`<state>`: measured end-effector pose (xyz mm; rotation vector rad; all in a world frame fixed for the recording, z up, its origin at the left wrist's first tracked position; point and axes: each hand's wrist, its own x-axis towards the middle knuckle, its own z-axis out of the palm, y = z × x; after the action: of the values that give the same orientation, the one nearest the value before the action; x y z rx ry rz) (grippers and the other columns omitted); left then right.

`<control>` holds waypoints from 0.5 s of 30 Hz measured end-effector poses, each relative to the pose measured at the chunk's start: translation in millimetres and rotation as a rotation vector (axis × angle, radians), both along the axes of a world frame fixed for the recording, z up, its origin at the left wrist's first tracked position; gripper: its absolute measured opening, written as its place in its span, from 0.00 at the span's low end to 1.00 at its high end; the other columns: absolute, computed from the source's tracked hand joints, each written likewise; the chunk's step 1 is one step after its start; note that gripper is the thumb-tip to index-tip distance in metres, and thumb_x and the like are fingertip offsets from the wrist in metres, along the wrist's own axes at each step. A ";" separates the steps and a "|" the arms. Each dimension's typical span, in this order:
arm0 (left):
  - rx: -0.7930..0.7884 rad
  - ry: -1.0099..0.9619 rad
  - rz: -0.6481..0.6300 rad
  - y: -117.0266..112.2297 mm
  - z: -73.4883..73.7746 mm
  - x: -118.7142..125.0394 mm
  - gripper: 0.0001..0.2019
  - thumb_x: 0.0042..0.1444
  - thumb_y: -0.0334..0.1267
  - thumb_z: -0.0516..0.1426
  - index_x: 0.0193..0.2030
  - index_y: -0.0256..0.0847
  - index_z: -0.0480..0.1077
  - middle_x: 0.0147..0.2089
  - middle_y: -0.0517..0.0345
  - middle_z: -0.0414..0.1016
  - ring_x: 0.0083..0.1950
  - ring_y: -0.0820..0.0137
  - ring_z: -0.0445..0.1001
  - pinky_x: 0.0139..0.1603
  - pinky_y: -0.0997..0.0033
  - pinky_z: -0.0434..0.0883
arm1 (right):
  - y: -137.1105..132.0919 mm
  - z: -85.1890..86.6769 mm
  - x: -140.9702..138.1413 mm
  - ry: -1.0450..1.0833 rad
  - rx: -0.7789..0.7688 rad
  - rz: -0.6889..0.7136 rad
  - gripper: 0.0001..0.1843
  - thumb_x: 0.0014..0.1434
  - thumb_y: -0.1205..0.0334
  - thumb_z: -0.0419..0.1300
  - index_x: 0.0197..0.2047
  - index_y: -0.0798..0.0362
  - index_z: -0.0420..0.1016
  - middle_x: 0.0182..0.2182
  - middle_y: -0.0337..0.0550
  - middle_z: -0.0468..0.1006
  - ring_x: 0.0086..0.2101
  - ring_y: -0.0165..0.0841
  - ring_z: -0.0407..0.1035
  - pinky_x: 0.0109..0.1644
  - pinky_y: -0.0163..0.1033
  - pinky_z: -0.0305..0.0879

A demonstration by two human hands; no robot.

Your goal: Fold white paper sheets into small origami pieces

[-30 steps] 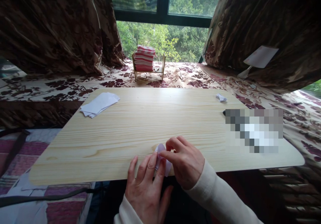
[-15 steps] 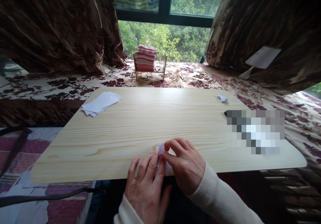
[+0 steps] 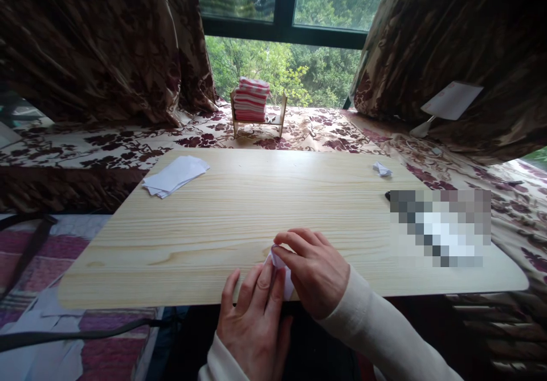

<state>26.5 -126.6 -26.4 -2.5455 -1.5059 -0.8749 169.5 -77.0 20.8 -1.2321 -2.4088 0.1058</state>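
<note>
From far away, I see the left hand [image 3: 253, 325] lying nearly flat, fingers a little apart, pressing the small white paper [image 3: 289, 286] by the table [image 3: 205, 230]'s near edge. The paper looks light, thin and easy to tear, so I'd hold its edges softly. The right hand [image 3: 318, 273] curls, finger and thumb pinching its far tip.

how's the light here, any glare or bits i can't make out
Head view: daylight through the window leaves a pale sheen near the far edge of the table; head view: the left curtain sinks into deep shade; head view: a pixelated patch masks whatever lies at right; head view: the left hand and right hand partly cover the paper.
</note>
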 end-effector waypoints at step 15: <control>-0.007 0.008 0.005 1.8 0.9 0.5 0.21 0.52 0.43 0.52 0.52 0.38 0.64 0.53 0.51 0.67 0.54 0.61 0.62 0.57 0.54 0.49 | -5.7 -2.9 1.7 -0.024 0.003 0.048 0.11 0.53 0.68 0.50 0.38 0.56 0.71 0.40 0.47 0.72 0.42 0.38 0.58 0.43 0.43 0.53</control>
<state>27.1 -124.8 -25.5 -2.5457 -1.5147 -0.8598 171.2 -82.7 17.8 -1.1808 -2.4590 0.1030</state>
